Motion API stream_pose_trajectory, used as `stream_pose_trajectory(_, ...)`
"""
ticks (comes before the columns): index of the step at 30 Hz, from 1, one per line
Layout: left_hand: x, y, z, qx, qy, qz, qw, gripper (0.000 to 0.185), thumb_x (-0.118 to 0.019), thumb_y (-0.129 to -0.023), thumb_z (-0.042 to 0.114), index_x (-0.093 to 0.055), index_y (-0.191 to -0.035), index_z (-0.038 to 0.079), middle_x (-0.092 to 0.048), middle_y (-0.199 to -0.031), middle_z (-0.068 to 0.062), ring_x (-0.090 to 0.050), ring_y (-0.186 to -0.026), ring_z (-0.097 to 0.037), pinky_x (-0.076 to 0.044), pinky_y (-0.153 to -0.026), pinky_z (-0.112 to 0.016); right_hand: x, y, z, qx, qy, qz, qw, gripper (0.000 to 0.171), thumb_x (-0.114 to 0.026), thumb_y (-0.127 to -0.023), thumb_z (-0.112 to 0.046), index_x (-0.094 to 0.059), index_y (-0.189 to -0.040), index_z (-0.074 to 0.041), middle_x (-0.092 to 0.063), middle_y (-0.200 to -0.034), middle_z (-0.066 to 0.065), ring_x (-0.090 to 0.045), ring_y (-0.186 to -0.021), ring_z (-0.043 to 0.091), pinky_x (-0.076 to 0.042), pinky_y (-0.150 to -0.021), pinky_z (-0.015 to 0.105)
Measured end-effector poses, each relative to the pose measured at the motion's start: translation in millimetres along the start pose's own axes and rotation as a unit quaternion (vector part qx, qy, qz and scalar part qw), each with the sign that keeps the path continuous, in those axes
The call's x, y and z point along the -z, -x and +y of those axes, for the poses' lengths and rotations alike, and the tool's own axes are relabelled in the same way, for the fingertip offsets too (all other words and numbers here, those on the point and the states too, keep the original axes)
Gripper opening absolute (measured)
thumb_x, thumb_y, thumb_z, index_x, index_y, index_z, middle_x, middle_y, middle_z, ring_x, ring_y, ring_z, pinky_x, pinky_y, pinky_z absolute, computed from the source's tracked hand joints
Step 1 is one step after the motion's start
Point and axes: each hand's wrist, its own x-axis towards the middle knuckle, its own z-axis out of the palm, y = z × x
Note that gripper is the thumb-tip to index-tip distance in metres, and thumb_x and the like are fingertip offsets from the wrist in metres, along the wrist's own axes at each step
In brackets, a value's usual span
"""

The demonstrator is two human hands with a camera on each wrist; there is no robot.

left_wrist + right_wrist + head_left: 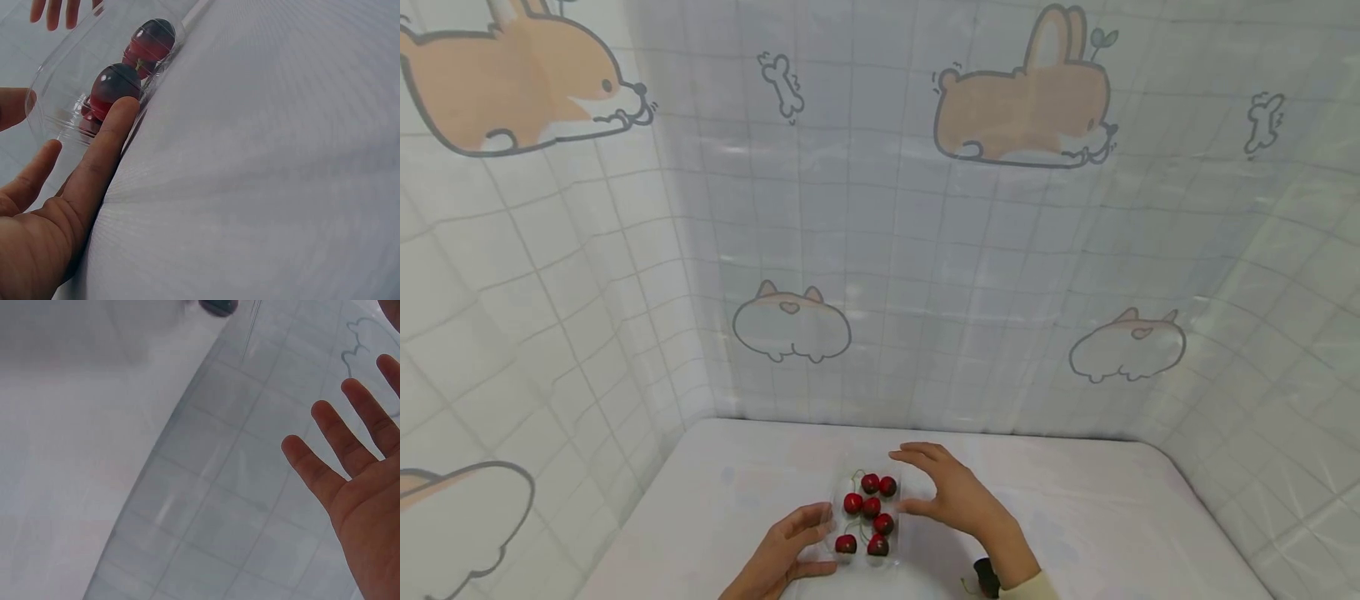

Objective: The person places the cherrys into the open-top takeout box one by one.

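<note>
A clear plastic box (891,560) sits on the table with several dark red cherries (871,507) in it, some with green stems. My left hand (786,546) is at the left side of the box, its fingers stretched along the wall. In the left wrist view one left fingertip (128,106) lies against the box beside a cherry (115,84). My right hand (951,492) hovers at the right side of the box with spread fingers and holds nothing. The right wrist view shows that hand's fingers (340,434) straight and apart.
A white-covered table (1090,517) extends around the box. Behind and beside it hangs a tiled-pattern curtain (895,233) with cartoon dogs and bones. Next to my right wrist is a small black object (985,573), with a thin green stem beside it.
</note>
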Motion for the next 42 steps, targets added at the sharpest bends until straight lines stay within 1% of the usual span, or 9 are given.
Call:
stream_pose_trajectory(4, 0.6, -0.9, -0.3, -0.001, 0.003, -0.004, 1.0000, 0.064, -0.063, -0.102, 0.023, -0.035, -0.151, -0.006, -0.028, -0.154, -0.031, -0.046, -0.130, -0.037, -0.056, -0.092, -0.052, 5, 5, 6, -0.020, -0.004, 0.001, 1.000, 0.073, -0.080, -0.085, -0.045, -0.049, -0.150, -0.031, -0.043, -0.152, -0.005, -0.041, -0.138, 0.021, -0.048, -0.104, 0.050)
stream_pose_trajectory(11, 0.7, -2.4, -0.3, 0.002, 0.006, -0.002, 1.0000, 0.065, -0.063, -0.102, 0.023, -0.034, -0.151, -0.006, -0.031, -0.153, -0.030, -0.050, -0.126, -0.034, -0.056, -0.092, -0.052, 17, 17, 12, -0.042, 0.006, 0.012, 0.999, 0.075, -0.077, -0.084, -0.054, -0.044, -0.150, -0.040, -0.043, -0.153, -0.002, -0.041, -0.138, 0.023, -0.049, -0.102, 0.053)
stream_pose_trajectory(14, 0.9, -2.8, 0.4, 0.002, 0.007, -0.004, 1.0000, 0.065, -0.063, -0.102, 0.024, -0.034, -0.151, -0.006, -0.030, -0.153, -0.030, -0.051, -0.126, -0.034, -0.055, -0.092, -0.052, 24, 22, 14, -0.048, 0.000, 0.021, 0.999, 0.076, -0.078, -0.083, -0.053, -0.045, -0.150, -0.040, -0.042, -0.154, -0.001, -0.040, -0.139, 0.023, -0.048, -0.103, 0.054)
stream_pose_trajectory(18, 1.3, -3.3, 1.0, 0.000, 0.008, -0.010, 0.9999, 0.065, -0.063, -0.102, 0.024, -0.033, -0.151, -0.006, -0.029, -0.154, -0.030, -0.050, -0.126, -0.034, -0.055, -0.093, -0.052, 30, 29, 17, -0.063, -0.001, 0.033, 0.998, 0.077, -0.077, -0.081, -0.057, -0.047, -0.149, -0.038, -0.041, -0.154, -0.005, -0.039, -0.140, 0.022, -0.047, -0.104, 0.054)
stream_pose_trajectory(20, 1.6, -3.8, 0.7, 0.000, 0.010, -0.012, 0.9999, 0.064, -0.062, -0.102, 0.023, -0.034, -0.151, -0.006, -0.028, -0.154, -0.031, -0.050, -0.127, -0.034, -0.055, -0.093, -0.052, 32, 32, 19, -0.072, -0.004, 0.037, 0.997, 0.077, -0.077, -0.080, -0.058, -0.046, -0.149, -0.041, -0.041, -0.154, -0.007, -0.039, -0.140, 0.022, -0.047, -0.104, 0.054)
stream_pose_trajectory(26, 2.3, -3.9, 0.1, -0.001, 0.012, -0.013, 0.9998, 0.064, -0.063, -0.102, 0.024, -0.035, -0.151, -0.006, -0.030, -0.153, -0.029, -0.051, -0.126, -0.033, -0.055, -0.093, -0.053, 35, 43, 25, -0.085, -0.009, 0.045, 0.995, 0.079, -0.081, -0.080, -0.053, -0.046, -0.149, -0.039, -0.039, -0.155, -0.007, -0.038, -0.141, 0.024, -0.047, -0.103, 0.056)
stream_pose_trajectory(29, 3.1, -4.1, 0.5, -0.001, 0.010, -0.012, 0.9999, 0.064, -0.064, -0.101, 0.025, -0.035, -0.151, -0.006, -0.032, -0.153, -0.028, -0.051, -0.126, -0.032, -0.055, -0.093, -0.053, 36, 48, 27, -0.091, -0.008, 0.045, 0.995, 0.079, -0.079, -0.079, -0.057, -0.046, -0.149, -0.039, -0.039, -0.155, -0.009, -0.038, -0.141, 0.025, -0.047, -0.103, 0.056)
stream_pose_trajectory(35, 4.5, -3.8, 1.7, -0.004, 0.010, -0.016, 0.9998, 0.065, -0.063, -0.102, 0.024, -0.034, -0.151, -0.006, -0.030, -0.154, -0.030, -0.049, -0.128, -0.033, -0.055, -0.093, -0.053, 35, 58, 32, -0.105, -0.011, 0.040, 0.994, 0.080, -0.079, -0.079, -0.058, -0.046, -0.150, -0.039, -0.038, -0.154, -0.013, -0.037, -0.141, 0.023, -0.045, -0.105, 0.056)
stream_pose_trajectory(42, 5.0, -5.2, 2.0, -0.003, 0.014, -0.017, 0.9998, 0.064, -0.064, -0.101, 0.024, -0.035, -0.151, -0.005, -0.031, -0.154, -0.028, -0.050, -0.127, -0.031, -0.055, -0.094, -0.053, 32, 72, 33, -0.129, -0.028, 0.036, 0.991, 0.078, -0.078, -0.079, -0.059, -0.044, -0.148, -0.045, -0.038, -0.153, -0.015, -0.037, -0.141, 0.020, -0.045, -0.105, 0.055)
